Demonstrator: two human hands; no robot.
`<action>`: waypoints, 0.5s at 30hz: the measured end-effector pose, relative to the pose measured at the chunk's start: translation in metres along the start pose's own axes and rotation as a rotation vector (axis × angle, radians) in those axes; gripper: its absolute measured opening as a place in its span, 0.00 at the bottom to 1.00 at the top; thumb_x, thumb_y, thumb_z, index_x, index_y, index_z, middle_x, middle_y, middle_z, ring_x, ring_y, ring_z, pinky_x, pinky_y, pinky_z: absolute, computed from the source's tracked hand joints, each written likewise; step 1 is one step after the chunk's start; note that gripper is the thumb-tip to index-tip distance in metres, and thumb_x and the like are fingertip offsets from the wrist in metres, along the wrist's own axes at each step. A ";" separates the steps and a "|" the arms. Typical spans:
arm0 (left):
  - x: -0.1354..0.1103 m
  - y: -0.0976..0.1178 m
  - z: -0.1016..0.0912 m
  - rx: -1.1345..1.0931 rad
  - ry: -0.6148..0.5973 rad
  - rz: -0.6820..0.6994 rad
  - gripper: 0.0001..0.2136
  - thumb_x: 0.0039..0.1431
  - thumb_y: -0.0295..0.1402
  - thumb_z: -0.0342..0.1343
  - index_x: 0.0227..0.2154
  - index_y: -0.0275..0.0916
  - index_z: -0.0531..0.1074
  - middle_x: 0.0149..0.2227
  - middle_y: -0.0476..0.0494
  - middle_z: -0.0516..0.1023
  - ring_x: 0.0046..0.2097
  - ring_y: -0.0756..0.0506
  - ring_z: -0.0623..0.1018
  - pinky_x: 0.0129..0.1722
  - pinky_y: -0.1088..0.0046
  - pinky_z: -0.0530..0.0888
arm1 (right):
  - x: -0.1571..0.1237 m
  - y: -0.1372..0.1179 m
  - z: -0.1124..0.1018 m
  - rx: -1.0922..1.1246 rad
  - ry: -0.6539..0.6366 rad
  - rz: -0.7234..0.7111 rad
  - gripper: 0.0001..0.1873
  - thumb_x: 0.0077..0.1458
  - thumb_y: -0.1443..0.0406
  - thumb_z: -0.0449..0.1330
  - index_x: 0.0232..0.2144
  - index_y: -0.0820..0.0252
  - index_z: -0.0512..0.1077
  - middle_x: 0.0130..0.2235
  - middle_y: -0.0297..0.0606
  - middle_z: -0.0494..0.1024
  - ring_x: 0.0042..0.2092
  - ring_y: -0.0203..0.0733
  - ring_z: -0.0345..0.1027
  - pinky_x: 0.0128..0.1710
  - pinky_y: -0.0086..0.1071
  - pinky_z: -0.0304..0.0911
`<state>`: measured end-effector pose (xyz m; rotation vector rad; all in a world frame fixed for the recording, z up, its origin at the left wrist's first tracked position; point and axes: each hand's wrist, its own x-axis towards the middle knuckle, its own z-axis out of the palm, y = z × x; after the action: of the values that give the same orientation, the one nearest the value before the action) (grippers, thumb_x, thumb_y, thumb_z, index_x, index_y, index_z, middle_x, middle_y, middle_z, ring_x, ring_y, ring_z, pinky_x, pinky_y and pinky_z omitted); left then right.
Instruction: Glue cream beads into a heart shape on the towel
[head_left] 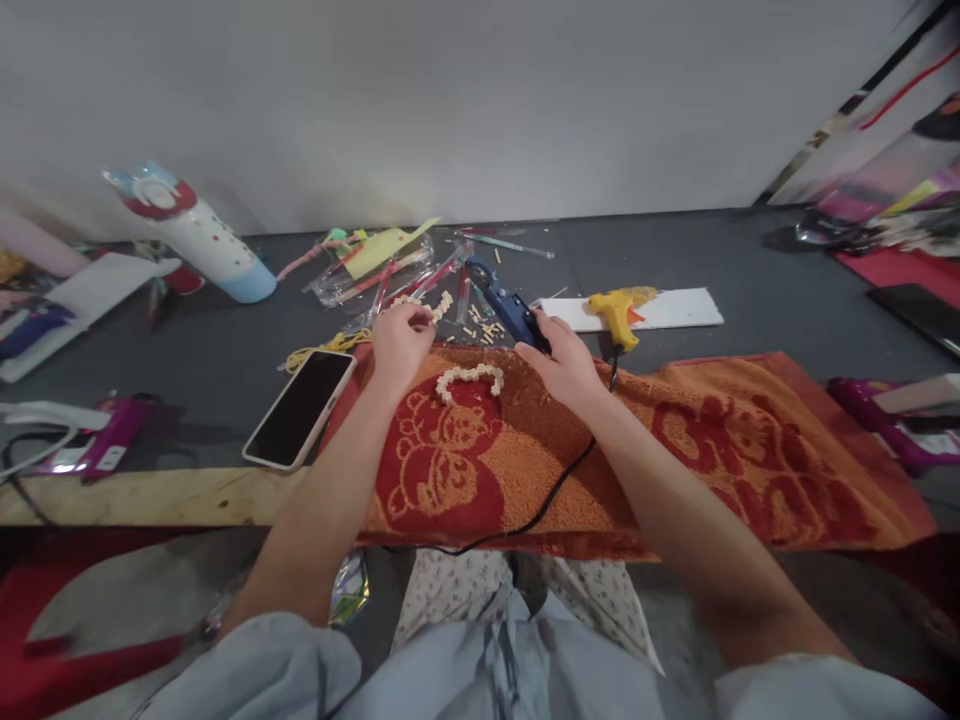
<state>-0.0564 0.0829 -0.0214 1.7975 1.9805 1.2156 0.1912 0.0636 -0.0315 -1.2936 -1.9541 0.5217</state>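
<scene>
My left hand [403,338] is closed in a pinch at a wavy chain of small pale pieces [444,306], partly hidden behind the fingers. Wrapped in my right hand [564,362] is a dark blue handheld tool [511,312], its narrow curved end pointing up and left; I cannot tell its exact kind. A second curved chain of pale pieces [471,374] lies on the orange and red towel [555,470] between my forearms. Small loose pale sticks [484,330] are scattered on the dark table just beyond the towel, below the tool.
A yellow glue gun [619,314] rests on a white strip [686,307]; a black cord [559,485] crosses the towel. A phone [301,408] lies left of my left forearm. Behind are plastic packets [390,265], and a bottle [214,240] stands at the left. Purple devices [101,435] sit at the sides.
</scene>
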 end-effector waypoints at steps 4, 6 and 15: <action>-0.003 0.002 0.000 0.098 0.010 0.038 0.07 0.46 0.23 0.58 0.29 0.39 0.78 0.34 0.45 0.82 0.35 0.44 0.80 0.42 0.67 0.76 | 0.000 -0.002 -0.001 -0.004 -0.013 -0.004 0.27 0.58 0.57 0.53 0.57 0.63 0.67 0.47 0.52 0.75 0.50 0.56 0.70 0.49 0.47 0.65; -0.004 0.003 0.000 0.118 0.000 0.036 0.07 0.47 0.24 0.59 0.30 0.39 0.79 0.35 0.45 0.82 0.36 0.44 0.80 0.42 0.67 0.76 | -0.001 -0.004 -0.002 -0.008 -0.023 -0.005 0.28 0.58 0.56 0.53 0.57 0.63 0.66 0.48 0.53 0.75 0.49 0.56 0.70 0.49 0.47 0.65; -0.004 -0.008 0.006 0.011 0.072 0.189 0.11 0.53 0.23 0.54 0.36 0.38 0.79 0.40 0.41 0.83 0.43 0.42 0.81 0.47 0.63 0.77 | -0.004 -0.006 -0.001 0.000 -0.047 -0.027 0.29 0.57 0.55 0.55 0.58 0.61 0.66 0.49 0.53 0.75 0.51 0.59 0.70 0.50 0.51 0.67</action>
<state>-0.0581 0.0822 -0.0321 2.0113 1.8927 1.3447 0.1891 0.0571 -0.0285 -1.2636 -2.0075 0.5431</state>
